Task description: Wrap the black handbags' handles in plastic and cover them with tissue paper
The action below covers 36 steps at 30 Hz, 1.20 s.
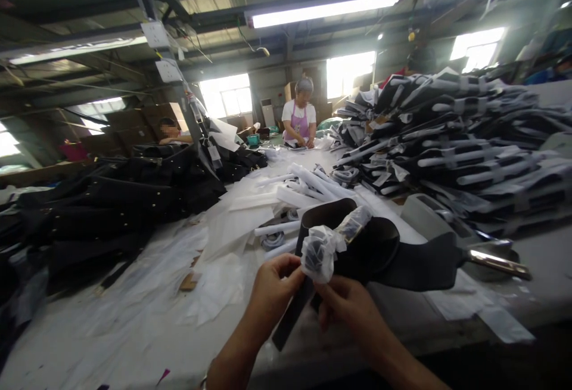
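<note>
- I saw my left hand (pixel 277 285) pinching white wrapping (pixel 319 254) at its left edge.
- Right hand (pixel 351 302) gripped its lower edge — thumb and fingers closed.
- Wrapping sat against the black strap (pixel 292 312), above the table (pixel 147 330).
- Black goods (pixel 120 199) left, bundled pile (pixel 469 130) right — person (pixel 298 118) beyond.

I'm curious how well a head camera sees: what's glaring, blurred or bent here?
Head view: windows and tube lights burn out white; the metal piece glints; the black pile loses detail; the table looks smeared at left, the white wrap clearer; beams slant, probably from tilt and a wide lens.
</note>
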Motion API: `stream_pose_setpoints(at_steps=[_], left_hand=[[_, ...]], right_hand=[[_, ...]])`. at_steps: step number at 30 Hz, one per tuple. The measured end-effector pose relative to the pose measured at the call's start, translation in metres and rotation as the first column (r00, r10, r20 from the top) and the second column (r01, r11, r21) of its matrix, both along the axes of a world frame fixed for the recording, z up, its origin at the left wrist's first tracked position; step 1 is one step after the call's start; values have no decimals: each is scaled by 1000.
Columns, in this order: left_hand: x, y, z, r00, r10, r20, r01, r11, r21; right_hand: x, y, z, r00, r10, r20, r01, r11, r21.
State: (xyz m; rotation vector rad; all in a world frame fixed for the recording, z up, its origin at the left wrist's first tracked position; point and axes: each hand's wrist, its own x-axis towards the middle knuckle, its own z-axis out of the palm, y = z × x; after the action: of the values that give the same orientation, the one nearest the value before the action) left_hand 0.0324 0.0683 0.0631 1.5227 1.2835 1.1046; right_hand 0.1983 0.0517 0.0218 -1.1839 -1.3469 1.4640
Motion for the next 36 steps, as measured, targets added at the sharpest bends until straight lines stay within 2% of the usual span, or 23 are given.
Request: stream_pose_setpoints(at_steps=[2,8,16,20,23,28,36], left_hand=[[0,7,2,1000,-8,-17,8,1000,12],[0,15,4,998,-69,-3,69,998,9],[-9,-1,-6,999,-46,1,46,999,-18],[-19,-15,-18,998,-59,4,59,996,-66],[-26,-25,-30,999,-19,41,24,991,-133],[-29,-34,-40,980,68,189,-29,979,-202],[-17,-37,-41,966,193,173,-171,976,-134]], right_hand=[[-4,3,4,1000,-24,-13,24,1000,-21],[-15,2,5,972,-138,-188,118,986,-114],[-17,2,-1,984,-118,-136,106,990,-95],[-18,1,-7,992,-113,-47,113,994,1],[-19,-1,-9,994,-108,28,106,991,85],[-23,-4,-5,990,-123,68,116,988,104],[-23,-1,0,976,-188,114,170,974,152]])
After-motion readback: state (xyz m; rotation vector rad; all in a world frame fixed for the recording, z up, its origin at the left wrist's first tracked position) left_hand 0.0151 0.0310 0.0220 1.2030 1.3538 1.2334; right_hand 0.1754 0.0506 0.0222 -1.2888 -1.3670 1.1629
